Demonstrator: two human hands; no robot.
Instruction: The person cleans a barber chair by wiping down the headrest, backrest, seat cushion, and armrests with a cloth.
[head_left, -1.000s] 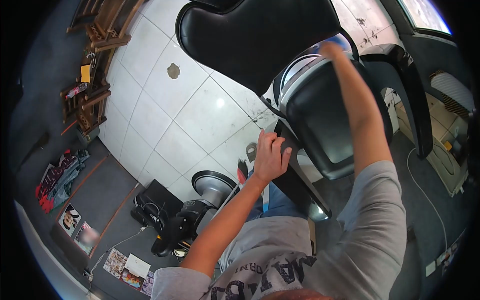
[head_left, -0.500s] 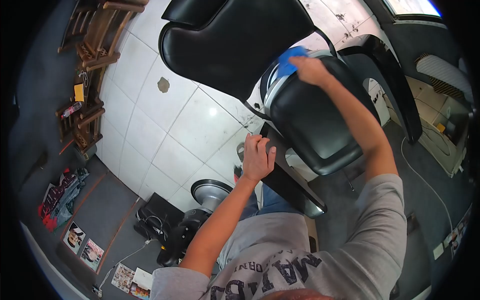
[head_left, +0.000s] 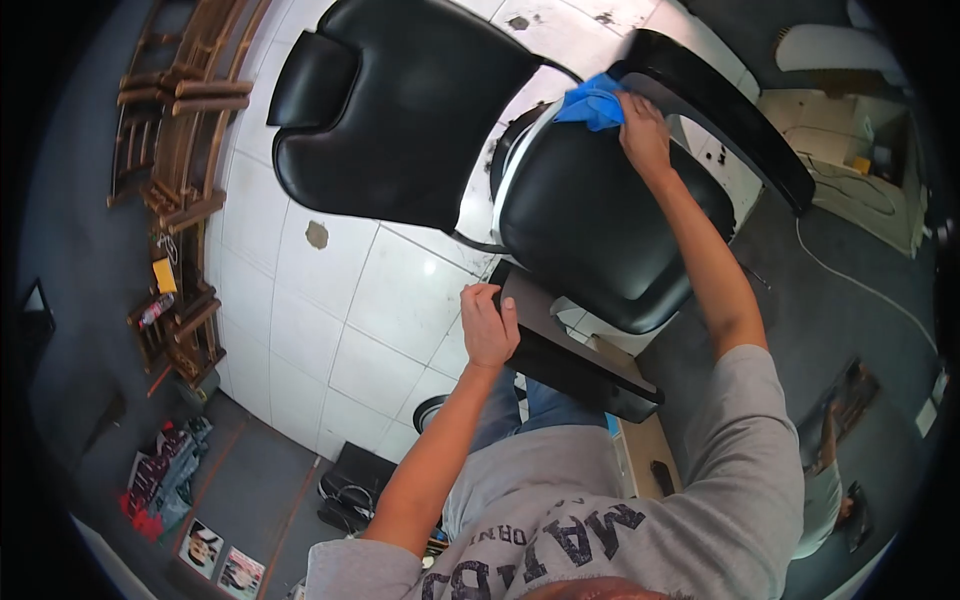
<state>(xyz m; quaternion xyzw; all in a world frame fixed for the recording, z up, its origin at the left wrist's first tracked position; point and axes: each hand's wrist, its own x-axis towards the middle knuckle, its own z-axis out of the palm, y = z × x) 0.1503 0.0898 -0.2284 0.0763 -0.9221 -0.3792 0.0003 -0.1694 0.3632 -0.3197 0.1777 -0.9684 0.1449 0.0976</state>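
A blue cloth [head_left: 592, 103] is bunched under the fingers of my right hand [head_left: 645, 132], at the rear corner of the black padded seat [head_left: 600, 215] of a salon chair. My left hand [head_left: 488, 328] is at the back end of the near armrest [head_left: 575, 350], its fingers bent over the edge. The black backrest [head_left: 400, 110] is tilted away to the left, with a separate headrest [head_left: 312, 80] at its top. Beyond my right hand stands the far armrest [head_left: 730, 115].
White floor tiles [head_left: 300, 300] with dark scattered bits lie around the chair. Brown wooden chairs [head_left: 185, 150] line the left side. A black bag-like item [head_left: 360, 475] sits near my left elbow. A white cable [head_left: 870, 275] runs across the right.
My right hand has moved the blue cloth toward the far armrest along the seat's rear edge. My left hand stays at the near armrest. The camera view has shifted.
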